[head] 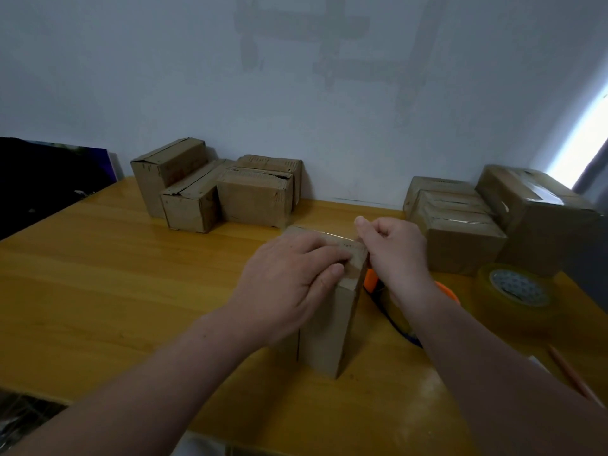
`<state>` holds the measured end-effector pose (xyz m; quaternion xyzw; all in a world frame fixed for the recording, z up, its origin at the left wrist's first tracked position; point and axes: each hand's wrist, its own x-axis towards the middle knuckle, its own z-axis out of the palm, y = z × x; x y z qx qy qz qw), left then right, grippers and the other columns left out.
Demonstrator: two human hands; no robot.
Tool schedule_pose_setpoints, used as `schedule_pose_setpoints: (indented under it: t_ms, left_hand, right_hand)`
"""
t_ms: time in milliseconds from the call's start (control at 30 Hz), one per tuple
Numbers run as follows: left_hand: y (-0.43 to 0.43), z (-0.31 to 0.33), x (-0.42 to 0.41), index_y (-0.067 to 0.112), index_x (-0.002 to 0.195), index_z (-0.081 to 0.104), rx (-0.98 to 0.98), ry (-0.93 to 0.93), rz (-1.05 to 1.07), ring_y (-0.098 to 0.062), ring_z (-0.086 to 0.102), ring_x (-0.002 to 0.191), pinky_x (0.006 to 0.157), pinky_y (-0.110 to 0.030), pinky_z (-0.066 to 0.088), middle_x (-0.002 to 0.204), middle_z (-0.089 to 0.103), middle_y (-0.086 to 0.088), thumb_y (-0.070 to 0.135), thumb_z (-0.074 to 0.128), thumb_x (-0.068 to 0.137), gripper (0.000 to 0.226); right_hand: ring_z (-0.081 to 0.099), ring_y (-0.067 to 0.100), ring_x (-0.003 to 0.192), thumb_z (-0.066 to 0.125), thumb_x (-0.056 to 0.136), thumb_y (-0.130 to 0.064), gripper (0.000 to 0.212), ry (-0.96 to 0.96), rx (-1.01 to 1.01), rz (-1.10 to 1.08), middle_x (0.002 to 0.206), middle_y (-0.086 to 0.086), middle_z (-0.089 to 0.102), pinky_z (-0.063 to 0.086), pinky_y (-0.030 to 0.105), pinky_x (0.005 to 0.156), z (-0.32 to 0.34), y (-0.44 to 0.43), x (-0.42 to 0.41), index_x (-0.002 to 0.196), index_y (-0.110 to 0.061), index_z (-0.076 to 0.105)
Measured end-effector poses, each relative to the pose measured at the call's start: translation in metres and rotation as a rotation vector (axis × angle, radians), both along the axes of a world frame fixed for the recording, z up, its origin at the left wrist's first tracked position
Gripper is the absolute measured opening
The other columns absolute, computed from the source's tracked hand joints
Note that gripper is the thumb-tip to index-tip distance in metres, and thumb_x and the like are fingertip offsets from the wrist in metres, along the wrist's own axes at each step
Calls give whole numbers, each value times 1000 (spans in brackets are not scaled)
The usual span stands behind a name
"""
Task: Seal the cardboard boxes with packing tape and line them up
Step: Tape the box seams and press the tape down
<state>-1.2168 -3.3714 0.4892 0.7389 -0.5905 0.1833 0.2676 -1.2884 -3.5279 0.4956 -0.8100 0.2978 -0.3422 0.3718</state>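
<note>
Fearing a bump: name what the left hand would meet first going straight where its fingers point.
Probably the right hand, curled at the right edge of the brown cardboard box under the left hand; depth is unclear.

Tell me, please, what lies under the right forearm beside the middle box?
Parts of an orange tool lie on the table, beside the box. The right hand and forearm cover most of it, so what it is cannot be told.
</note>
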Motion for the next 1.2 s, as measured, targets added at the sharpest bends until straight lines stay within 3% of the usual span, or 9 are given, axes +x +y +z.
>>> schedule_pose_setpoints:
  t_ms: [67,167,300,400,567,667,800,1033,1200]
  left_hand:
    - [2,0,-1,23,113,66,-111,44,38,-5,56,97,90,-18,37,104,67,8,37,36,95,38]
    - [6,1,-4,19,118,60,-270,162,284,-2,48,102,90,-27,42,111,60,8,36,54,87,36]
    - [7,1,7,21,145,33,-222,639,409,-8,35,128,106,-35,37,140,38,11,45,70,77,81]
    - [6,1,14,25,146,34,-178,908,282,-10,38,128,106,-38,38,148,39,6,44,70,79,79]
    - [10,2,14,29,144,38,-18,605,217,0,36,123,103,-24,32,146,40,12,44,52,92,56]
    - [10,2,20,33,146,33,114,397,245,-7,24,140,113,-31,23,152,32,14,49,37,96,53]
    - [7,1,24,35,147,30,211,258,231,-8,14,143,114,-33,22,154,26,17,56,17,95,57]
    - [7,-4,28,28,139,48,65,160,153,0,26,112,84,-18,30,127,44,11,58,12,88,69]
    - [3,-15,24,17,113,69,-203,186,106,-4,42,95,82,-6,30,100,61,4,39,35,94,45]
  right_hand:
    - [54,14,63,45,99,-38,41,-26,78,-38,64,-1,59,45,31,65,3,-2,1,68,-17,64]
    - [63,16,76,39,98,-48,43,-79,220,18,77,0,67,52,37,75,14,4,-3,85,-19,68]
    - [57,0,83,57,88,-53,34,101,33,180,89,-12,64,45,20,66,26,12,1,95,-23,70]
    - [56,-1,77,67,85,-42,15,146,-29,168,80,-16,63,42,15,62,27,17,10,80,-29,70]
    - [53,0,69,64,89,-33,24,118,-119,61,69,-17,58,36,12,58,21,19,18,65,-32,62]
    - [54,0,71,65,87,-33,21,58,-62,35,68,-16,60,39,13,60,15,19,18,67,-29,65]
    - [57,3,76,65,86,-34,20,16,35,23,72,-15,62,48,24,67,12,20,17,68,-28,67]
    - [67,14,80,56,88,-42,34,21,287,120,67,-5,71,52,41,87,26,15,15,67,-20,71]
    - [66,23,92,63,85,-49,42,404,8,285,94,9,72,53,45,90,50,16,23,91,-9,75]
